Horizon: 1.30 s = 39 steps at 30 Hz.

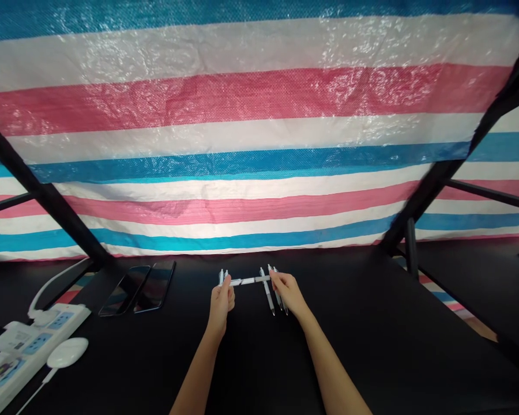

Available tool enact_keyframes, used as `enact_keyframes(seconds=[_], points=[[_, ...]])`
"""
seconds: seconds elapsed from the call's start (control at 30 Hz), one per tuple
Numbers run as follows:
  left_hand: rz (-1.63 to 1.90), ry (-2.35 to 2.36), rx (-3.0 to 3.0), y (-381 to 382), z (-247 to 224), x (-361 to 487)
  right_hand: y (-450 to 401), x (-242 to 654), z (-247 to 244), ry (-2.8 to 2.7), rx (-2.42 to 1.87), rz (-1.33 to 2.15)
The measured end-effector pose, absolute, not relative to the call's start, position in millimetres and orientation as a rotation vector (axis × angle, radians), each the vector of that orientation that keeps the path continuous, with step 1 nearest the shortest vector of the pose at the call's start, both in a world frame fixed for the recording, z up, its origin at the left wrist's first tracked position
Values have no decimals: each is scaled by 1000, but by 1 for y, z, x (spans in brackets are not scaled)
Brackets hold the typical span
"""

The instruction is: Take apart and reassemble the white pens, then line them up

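Observation:
A white pen (248, 280) is held level above the black table, stretched between both my hands. My left hand (222, 302) is closed on its left end, with the thumb pointing up. My right hand (289, 293) pinches its right end between thumb and fingers. Whether the pen is whole or in parts I cannot tell. Under and beside my right hand lie several white-and-grey pens; the leftmost pen (268, 297) shows most clearly, while my fingers partly cover the others. Just behind my left hand, the tips of two more white pens (221, 276) stick out.
Two dark phones lie to the left, the outer phone (124, 291) beside the inner phone (154, 288). A white power strip (47, 346) with plugs and a round white charger (68, 352) sit at the left edge. Black frame bars (415, 213) and a striped sheet (242, 132) stand behind.

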<state>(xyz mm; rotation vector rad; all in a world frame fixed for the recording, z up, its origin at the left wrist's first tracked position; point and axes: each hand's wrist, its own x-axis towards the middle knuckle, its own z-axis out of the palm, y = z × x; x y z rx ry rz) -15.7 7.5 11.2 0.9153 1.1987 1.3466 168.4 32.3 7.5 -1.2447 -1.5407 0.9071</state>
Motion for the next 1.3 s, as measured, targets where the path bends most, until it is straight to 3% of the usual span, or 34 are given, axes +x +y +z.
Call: enact_keyframes(seconds=[0.3,0.47,0.7,1.3], points=[[1336,1199,912,9,8,-18,34,176,10,-1574,-1023,1073],[1343,1202,883,9,9,-17,34,177,9,-1533,-1059,997],[1329,1214,913,9,9,-17,33,175,5,-1671,-1126,1169],[1330,1233,881,10,8,-15,29,173,10,-1713,-1078,1009]])
